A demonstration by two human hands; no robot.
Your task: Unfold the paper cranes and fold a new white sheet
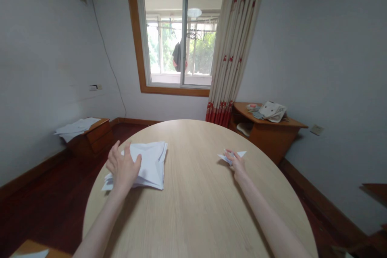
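Note:
On the left of the round wooden table (187, 209) lies a stack of white paper sheets (151, 163), creased and uneven at the edges. My left hand (122, 165) is over the stack's left part, its fingers spread and bent; whether it presses on the sheets I cannot tell. Farther right, my right hand (237, 162) has its fingers closed on a small folded white paper (241, 154). Pointed corners of that paper stick out on both sides of the fingers, and its middle is hidden by them.
A low cabinet (99, 135) with loose papers (77, 127) stands at the left wall. Behind the table on the right, a wooden desk (272, 141) bears a white cloth bag (273, 111). A patterned curtain (234, 48) hangs beside the window (181, 34).

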